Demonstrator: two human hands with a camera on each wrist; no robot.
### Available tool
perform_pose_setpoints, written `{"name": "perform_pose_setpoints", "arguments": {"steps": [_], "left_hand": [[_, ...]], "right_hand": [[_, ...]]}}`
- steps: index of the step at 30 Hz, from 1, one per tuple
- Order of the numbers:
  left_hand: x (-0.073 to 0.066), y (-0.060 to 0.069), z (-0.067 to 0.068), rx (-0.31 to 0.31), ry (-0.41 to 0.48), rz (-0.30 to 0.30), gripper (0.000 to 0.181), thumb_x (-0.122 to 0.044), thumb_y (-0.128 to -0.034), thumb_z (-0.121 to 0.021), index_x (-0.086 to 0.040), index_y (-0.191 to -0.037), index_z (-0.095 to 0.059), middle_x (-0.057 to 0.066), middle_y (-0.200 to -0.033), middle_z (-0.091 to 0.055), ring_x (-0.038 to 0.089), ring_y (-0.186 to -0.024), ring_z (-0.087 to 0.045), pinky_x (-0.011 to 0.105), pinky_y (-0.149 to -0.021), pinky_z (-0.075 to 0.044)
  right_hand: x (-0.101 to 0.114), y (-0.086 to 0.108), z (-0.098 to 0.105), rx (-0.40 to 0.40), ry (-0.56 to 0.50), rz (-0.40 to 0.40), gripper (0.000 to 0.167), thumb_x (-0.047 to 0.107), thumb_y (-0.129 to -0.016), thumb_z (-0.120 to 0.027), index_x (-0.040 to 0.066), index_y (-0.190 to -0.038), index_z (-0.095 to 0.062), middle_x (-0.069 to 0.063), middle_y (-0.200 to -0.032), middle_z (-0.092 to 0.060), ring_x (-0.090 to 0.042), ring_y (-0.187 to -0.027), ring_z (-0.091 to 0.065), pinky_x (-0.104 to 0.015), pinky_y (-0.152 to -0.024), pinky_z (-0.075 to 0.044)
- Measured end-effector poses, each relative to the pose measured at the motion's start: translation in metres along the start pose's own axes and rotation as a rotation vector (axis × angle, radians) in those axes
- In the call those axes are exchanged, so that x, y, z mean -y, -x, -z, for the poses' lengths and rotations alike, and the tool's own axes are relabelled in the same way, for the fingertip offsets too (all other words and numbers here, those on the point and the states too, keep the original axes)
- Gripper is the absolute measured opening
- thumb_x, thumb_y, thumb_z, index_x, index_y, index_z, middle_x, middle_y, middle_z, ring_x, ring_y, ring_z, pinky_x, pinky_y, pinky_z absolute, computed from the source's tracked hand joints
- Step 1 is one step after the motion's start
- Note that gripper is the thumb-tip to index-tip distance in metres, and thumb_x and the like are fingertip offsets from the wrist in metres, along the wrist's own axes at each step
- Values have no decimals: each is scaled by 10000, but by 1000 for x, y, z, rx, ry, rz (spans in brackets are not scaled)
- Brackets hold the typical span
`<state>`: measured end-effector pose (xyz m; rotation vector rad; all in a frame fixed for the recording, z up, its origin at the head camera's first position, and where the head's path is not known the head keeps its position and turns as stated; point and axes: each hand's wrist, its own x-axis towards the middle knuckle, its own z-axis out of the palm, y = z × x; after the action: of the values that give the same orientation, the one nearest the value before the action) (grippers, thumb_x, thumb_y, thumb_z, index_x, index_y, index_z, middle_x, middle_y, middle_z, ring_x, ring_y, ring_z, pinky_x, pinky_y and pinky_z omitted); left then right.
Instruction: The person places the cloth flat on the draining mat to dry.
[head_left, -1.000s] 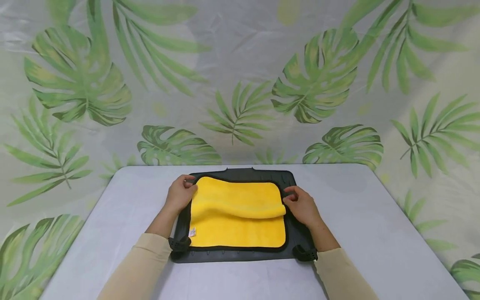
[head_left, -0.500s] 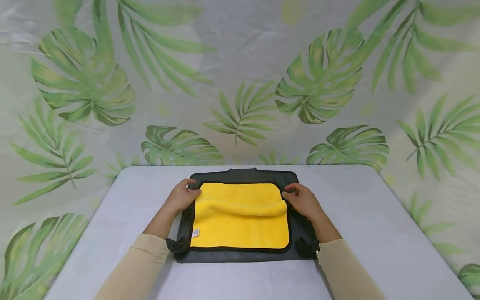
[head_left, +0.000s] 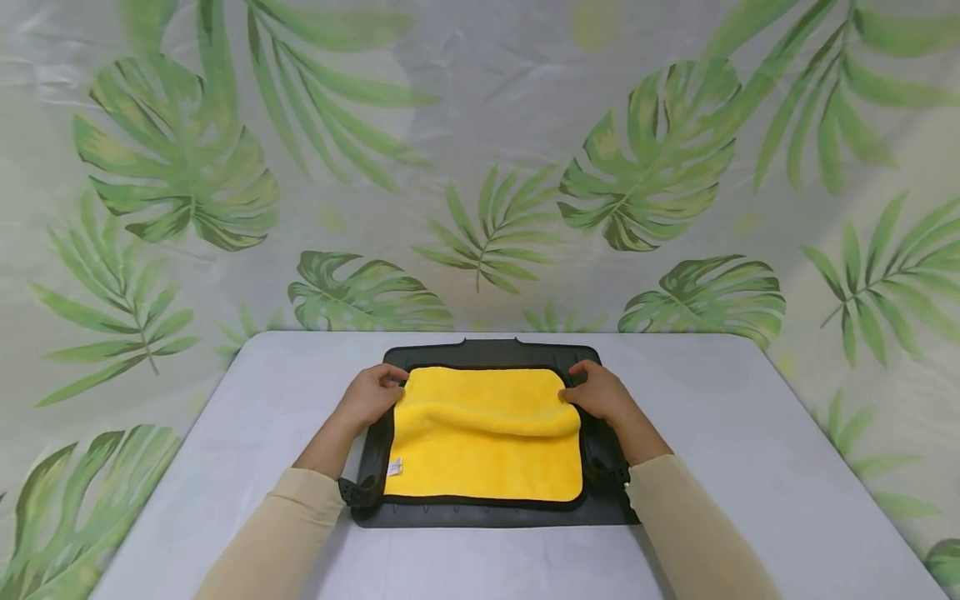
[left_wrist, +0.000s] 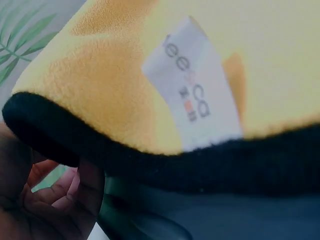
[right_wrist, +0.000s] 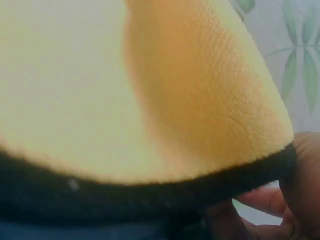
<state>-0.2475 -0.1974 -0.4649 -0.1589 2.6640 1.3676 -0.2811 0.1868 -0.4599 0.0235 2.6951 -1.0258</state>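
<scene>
A yellow cloth (head_left: 483, 471) with black edging lies over a dark, flat tray-like board (head_left: 495, 353). A raised fold crosses the cloth from side to side. My left hand (head_left: 371, 395) pinches its far left edge, and the left wrist view shows the black edging (left_wrist: 150, 167) between thumb and fingers. On the opposite side, my right hand (head_left: 602, 393) pinches the far right edge; part of that hand (right_wrist: 305, 185) is hidden behind the cloth in the right wrist view. A white printed label (left_wrist: 192, 87) sticks out from the left side.
The board rests on a white-covered table (head_left: 750, 467). Behind the table hangs a pale curtain (head_left: 510, 108) printed with green leaves. Dark wrist straps (head_left: 362, 492) sit over the board's sides.
The cloth's far left corner has come down toward me with my left hand. My right hand has moved slightly away from me and inward along the right edge. The whole view has shifted slightly.
</scene>
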Motion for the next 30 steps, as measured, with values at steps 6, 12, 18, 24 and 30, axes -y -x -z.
{"name": "perform_pose_setpoints", "arguments": {"steps": [6, 12, 18, 24, 30], "left_hand": [[-1, 3, -1, 50, -9, -33, 291, -126, -999, -574, -80, -1259, -698, 194, -1302, -657, 317, -1116, -635, 423, -926, -551], [-4, 0, -3, 52, -16, -53, 288, -158, -1011, -607, -93, -1277, -698, 189, -1366, -627, 343, -1213, -597, 466, -995, -538], [-8, -8, -4, 52, -8, -58, 304, -217, -1025, -593, -124, -1295, -697, 166, -1370, -636, 334, -1211, -611, 466, -1006, -525], [-14, -15, -2, 47, 7, -44, 353, -267, -1053, -543, -140, -1361, -658, 146, -1464, -585, 354, -1333, -556, 509, -1093, -483], [-17, -20, -3, 44, -14, -25, 397, -282, -1060, -522, -124, -1414, -609, 163, -1499, -549, 374, -1373, -519, 530, -1110, -467]], "right_hand": [[-3, -1, -5, -5, -85, 14, 549, 251, -942, -717, 54, -1414, -519, -257, -1323, -606, -387, -1151, -621, -500, -942, -542], [-4, -1, -3, -49, -122, 58, 444, 174, -982, -633, 89, -1408, -544, -218, -1179, -652, -298, -930, -643, -363, -755, -531], [-6, -5, 4, -148, -120, 92, 344, 140, -1003, -575, 98, -1343, -605, -209, -1190, -618, -232, -752, -545, -295, -642, -455], [-6, -20, 3, -211, -78, 86, 296, 181, -1015, -554, 93, -1286, -630, -179, -1142, -620, -264, -854, -567, -339, -752, -500], [-5, -32, 2, -231, -47, 75, 296, 203, -1011, -560, 84, -1275, -622, -173, -1109, -634, -303, -877, -595, -396, -785, -528]]}}
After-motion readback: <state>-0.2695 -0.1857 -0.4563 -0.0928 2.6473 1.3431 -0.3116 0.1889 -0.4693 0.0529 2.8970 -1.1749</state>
